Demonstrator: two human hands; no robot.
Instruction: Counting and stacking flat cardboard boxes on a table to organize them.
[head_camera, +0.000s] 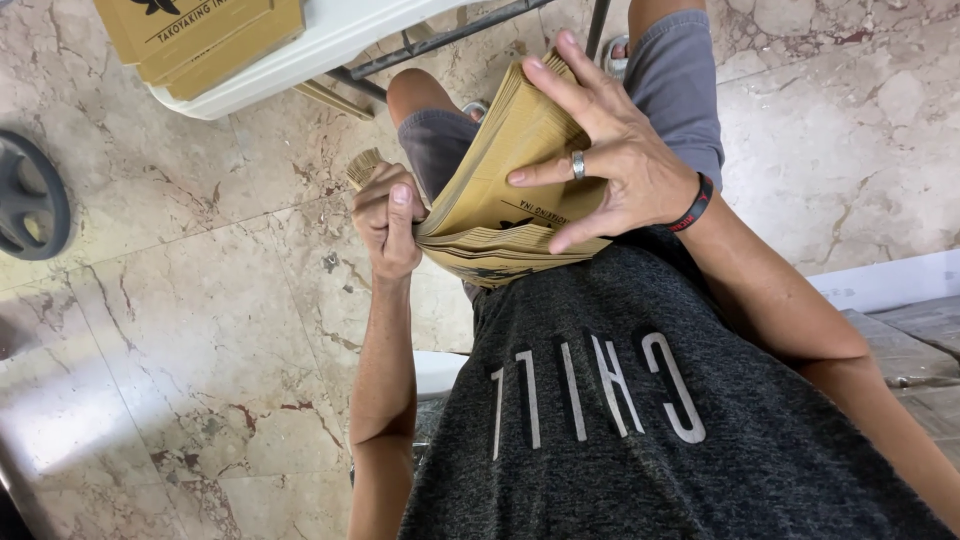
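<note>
I look straight down my grey shirt at a thick stack of flat tan paper bags (500, 170) resting against my lap. My left hand (388, 218) is closed in a fist around the stack's near corner, thumb on top. My right hand (610, 165), with a ring and a dark wristband, lies spread over the top sheets, its fingers bending the upper part of the stack back so the edges fan out.
A white folding table (300, 55) stands ahead at the top left, with another pile of tan bags (200, 35) on it. A dark round object (30, 200) lies on the marble floor (200, 330) at the far left. A white ledge (890, 280) runs at the right.
</note>
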